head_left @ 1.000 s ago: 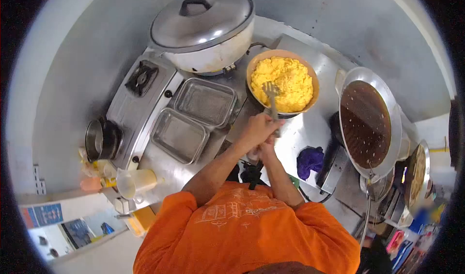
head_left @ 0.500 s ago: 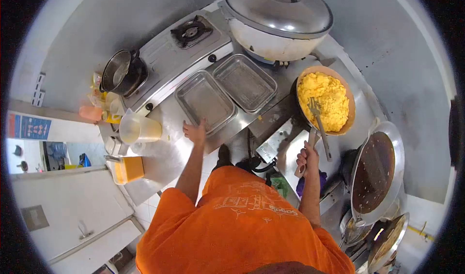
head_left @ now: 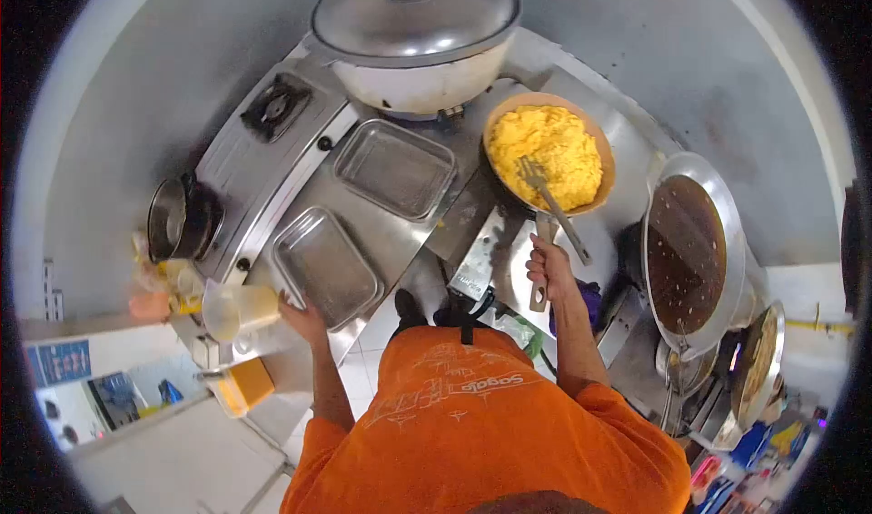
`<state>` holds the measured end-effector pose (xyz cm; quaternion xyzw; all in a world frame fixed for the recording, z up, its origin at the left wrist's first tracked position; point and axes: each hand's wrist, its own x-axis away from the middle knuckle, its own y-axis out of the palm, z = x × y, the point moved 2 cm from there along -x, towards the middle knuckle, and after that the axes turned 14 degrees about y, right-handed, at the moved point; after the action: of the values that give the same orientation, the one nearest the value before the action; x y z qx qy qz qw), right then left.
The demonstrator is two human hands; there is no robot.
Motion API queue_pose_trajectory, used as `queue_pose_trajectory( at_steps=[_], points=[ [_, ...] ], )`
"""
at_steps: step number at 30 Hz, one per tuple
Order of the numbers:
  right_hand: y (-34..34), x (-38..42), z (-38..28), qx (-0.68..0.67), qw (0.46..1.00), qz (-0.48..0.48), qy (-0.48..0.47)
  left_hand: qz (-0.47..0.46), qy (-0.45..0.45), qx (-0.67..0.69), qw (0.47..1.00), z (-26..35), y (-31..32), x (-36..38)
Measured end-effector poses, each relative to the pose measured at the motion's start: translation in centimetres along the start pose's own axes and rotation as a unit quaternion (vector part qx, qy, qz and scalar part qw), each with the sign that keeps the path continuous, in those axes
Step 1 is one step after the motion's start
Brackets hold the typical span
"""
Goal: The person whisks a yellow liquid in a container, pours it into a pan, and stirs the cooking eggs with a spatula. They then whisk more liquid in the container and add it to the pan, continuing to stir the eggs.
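Observation:
My right hand [head_left: 549, 264] is wrapped around the handle of a frying pan [head_left: 607, 182], which is full of fluffy yellow scrambled eggs [head_left: 549, 146]. A slotted spatula [head_left: 559, 207] rests in the eggs, its handle sticking out over the rim beside my hand. My left hand [head_left: 304, 319] is at the left edge of a rectangular metal tray [head_left: 329, 267], fingers outside and thumb toward the inside, gripping its wall. Further back on the counter lies a second, similar tray [head_left: 396, 169]. A plastic measuring jug [head_left: 238, 311] stands just left of my left hand.
A big lidded rice cooker [head_left: 418, 74] stands at the back. The gas stove [head_left: 263, 164] bears a dark pot [head_left: 173, 219] at left. A large wok of brown liquid [head_left: 688, 251] is at right. A yellow-orange tub [head_left: 245, 387] sits at the counter's left end.
The nearer tray has slid away from the other tray, toward the jug, along with my left hand. The view has turned rightward. My right hand still holds the pan.

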<state>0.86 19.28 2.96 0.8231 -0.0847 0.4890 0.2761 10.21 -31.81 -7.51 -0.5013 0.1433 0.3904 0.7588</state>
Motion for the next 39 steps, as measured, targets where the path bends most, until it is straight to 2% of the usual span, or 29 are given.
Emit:
queue_pose_trajectory(
  at_steps=[2,3,4,5,6,7,9,10,12,15,16,19,23,27,28,31,33,35,36,39],
  points=[
    [-0.6,-0.3,0.0,-0.014,1.0,-0.011,0.011,-0.112,0.047,0.218,0.968,14.2,0.3,-5.2],
    [-0.8,-0.3,0.1,-0.034,0.999,-0.039,0.015,-0.215,0.077,0.26,0.938,23.1,0.1,-7.1],
    [-1.0,-0.1,0.1,-0.049,0.996,-0.069,0.027,-0.267,0.18,0.352,0.879,30.7,-0.5,-7.9],
    [-1.1,0.1,0.1,-0.063,0.992,-0.101,0.039,-0.328,0.365,0.367,0.79,37.2,-0.3,-8.4],
    [0.1,1.4,0.0,-0.096,0.994,-0.049,0.031,-0.469,0.392,0.381,0.694,43.8,-1.3,-9.2],
    [2.4,3.9,-0.4,-0.129,0.991,0.002,0.02,-0.33,0.502,0.397,0.694,46.4,1.2,-5.4],
    [3.1,5.2,-1.1,-0.117,0.992,0.048,-0.014,-0.214,0.608,0.321,0.694,51.7,3.1,-2.6],
    [2.2,4.9,-0.8,-0.073,0.996,0.045,-0.036,-0.262,0.644,0.28,0.662,52.7,4.5,-1.4],
    [-0.1,3.4,-0.2,0.024,0.996,0.037,-0.078,-0.349,0.7,0.191,0.593,54.0,7.3,0.1],
    [-2.3,1.5,0.1,0.176,0.977,0.012,-0.124,-0.283,0.617,0.311,0.665,52.2,6.5,-1.7],
    [-2.2,2.7,-0.7,0.112,0.99,-0.007,-0.087,-0.287,0.583,0.326,0.686,51.5,5.8,-2.9],
    [-3.6,3.9,-1.6,0.12,0.992,-0.006,-0.034,-0.319,0.528,0.377,0.691,50.0,3.6,-6.0],
    [-3.0,7.4,-2.7,0.161,0.986,0.023,-0.023,-0.286,0.493,0.411,0.712,47.7,2.1,-6.8],
    [-3.0,10.7,-2.8,0.221,0.974,0.051,-0.013,-0.276,0.408,0.474,0.73,44.7,-1.1,-8.0],
    [-2.6,11.8,-2.9,0.242,0.968,0.072,-0.011,-0.29,0.334,0.525,0.727,43.7,-2.1,-8.4],
    [-1.2,15.1,-1.6,0.292,0.948,0.124,-0.001,-0.254,0.35,0.535,0.726,39.3,-5.0,-9.2],
    [0.4,17.4,-0.6,0.309,0.938,0.158,0.005,-0.238,0.309,0.558,0.733,35.6,-7.2,-9.6],
    [3.1,19.6,-0.5,0.327,0.932,0.155,0.034,-0.241,0.273,0.575,0.733,32.8,-10.0,-11.0],
    [3.5,20.4,-0.2,0.333,0.929,0.155,0.049,-0.202,0.292,0.557,0.75,31.9,-11.1,-11.1],
    [2.1,22.4,-1.0,0.351,0.927,0.087,0.099,-0.162,0.253,0.546,0.782,30.8,-14.9,-10.9]
  ],
)
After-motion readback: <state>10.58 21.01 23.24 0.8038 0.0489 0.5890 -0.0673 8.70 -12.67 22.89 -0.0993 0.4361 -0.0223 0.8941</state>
